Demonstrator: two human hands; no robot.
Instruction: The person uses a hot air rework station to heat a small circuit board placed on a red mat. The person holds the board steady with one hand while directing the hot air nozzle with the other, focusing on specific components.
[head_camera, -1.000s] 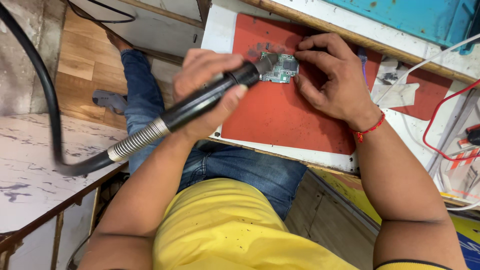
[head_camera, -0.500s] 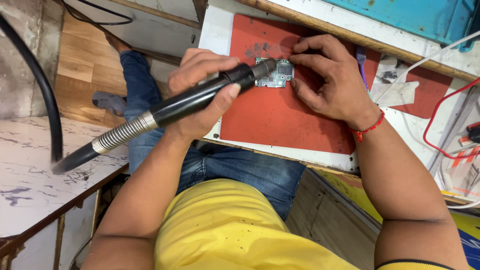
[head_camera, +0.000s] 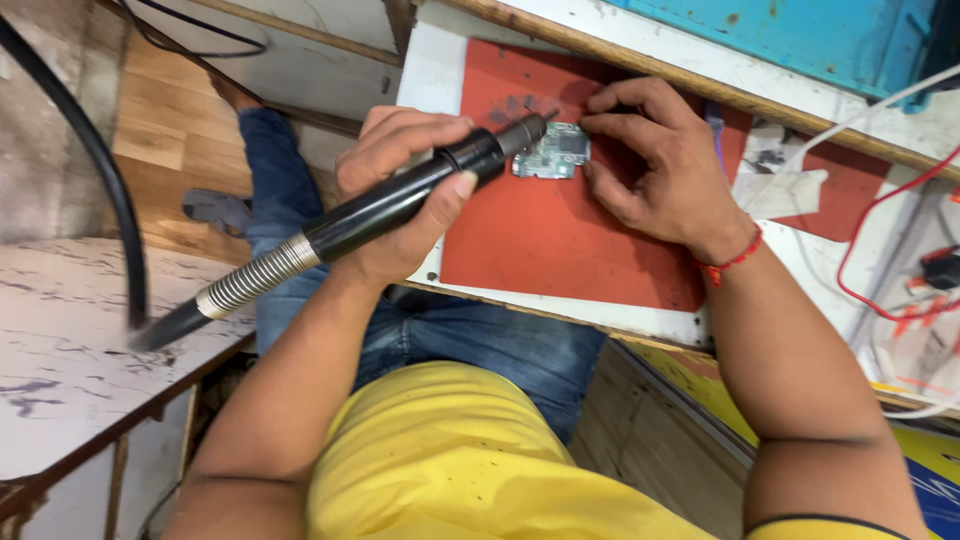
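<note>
I'm gripping the black hot-air wand (head_camera: 400, 205) in my left hand (head_camera: 405, 190), right hand (head_camera: 650, 165) pinning the small circuit board (head_camera: 552, 152); nozzle's hovering close, so I'm probably risking scorched fingertips (head_camera: 592, 125).

Two hands are seen, the left hand (head_camera: 400, 190) and the right hand (head_camera: 655, 165). One black hot-air tool (head_camera: 400, 205) with one black hose (head_camera: 95, 170) is counted. One small circuit board (head_camera: 552, 152) is counted on one red mat (head_camera: 560, 240). One red wristband (head_camera: 733, 262), one red wire (head_camera: 870, 240) and one white cable (head_camera: 880, 105) are seen
</note>
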